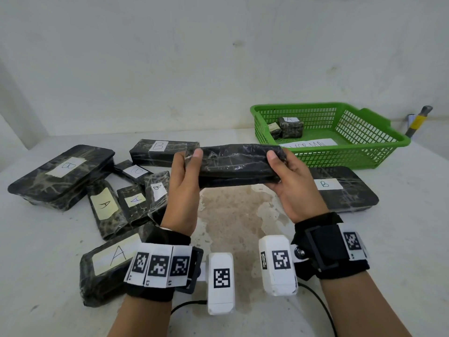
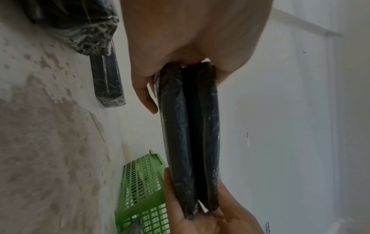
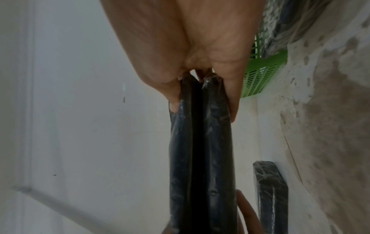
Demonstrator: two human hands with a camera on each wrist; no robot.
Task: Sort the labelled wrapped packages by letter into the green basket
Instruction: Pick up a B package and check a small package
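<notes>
A long flat black wrapped package (image 1: 234, 164) is held in the air above the table between both hands, no label showing. My left hand (image 1: 188, 164) grips its left end, thumb on top. At the other end my right hand (image 1: 279, 166) holds on, thumb on top too. In the left wrist view the package (image 2: 190, 134) shows two dark ridges, and the right wrist view shows the package (image 3: 200, 150) the same way. The green basket (image 1: 364, 156) stands at the back right with two small wrapped packages (image 1: 289, 127) and a paper label inside.
Several black wrapped packages labelled A or B lie at the left: a large B (image 1: 63, 176), a long B (image 1: 162, 149), a large A (image 1: 109, 263) near my left wrist. A flat B package (image 1: 345, 188) lies by the basket. A yellow-handled tool (image 1: 418, 122) leans against the wall.
</notes>
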